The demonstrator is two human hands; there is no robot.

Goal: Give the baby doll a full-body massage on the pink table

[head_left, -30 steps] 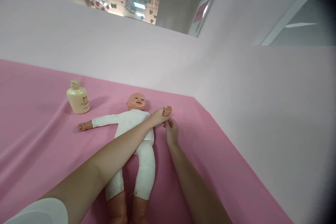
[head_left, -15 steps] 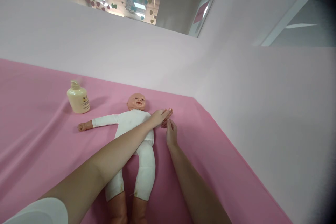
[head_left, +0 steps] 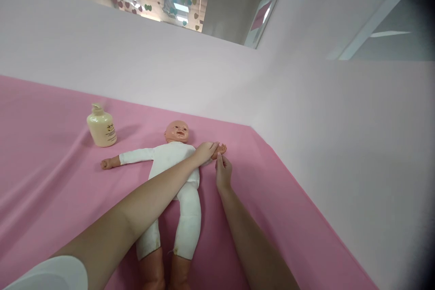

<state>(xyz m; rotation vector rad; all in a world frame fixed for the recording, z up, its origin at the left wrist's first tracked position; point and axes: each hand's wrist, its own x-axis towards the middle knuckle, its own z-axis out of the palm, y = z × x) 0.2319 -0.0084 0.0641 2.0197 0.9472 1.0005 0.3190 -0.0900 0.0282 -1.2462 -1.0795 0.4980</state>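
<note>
At frame centre, the left hand point(head_left: 206, 151) closes round the doll's point(head_left: 173, 163) wrist, the right hand point(head_left: 222, 173) pinches its fingers; hard tugging might strain the soft arm seam

Both hands point(head_left: 206, 152) point(head_left: 222, 173) outstretched, seemingly pinching

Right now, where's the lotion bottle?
In the head view, the lotion bottle stands upright on the pink sheet, far left, beyond the doll's outstretched arm and apart from both hands.
</note>
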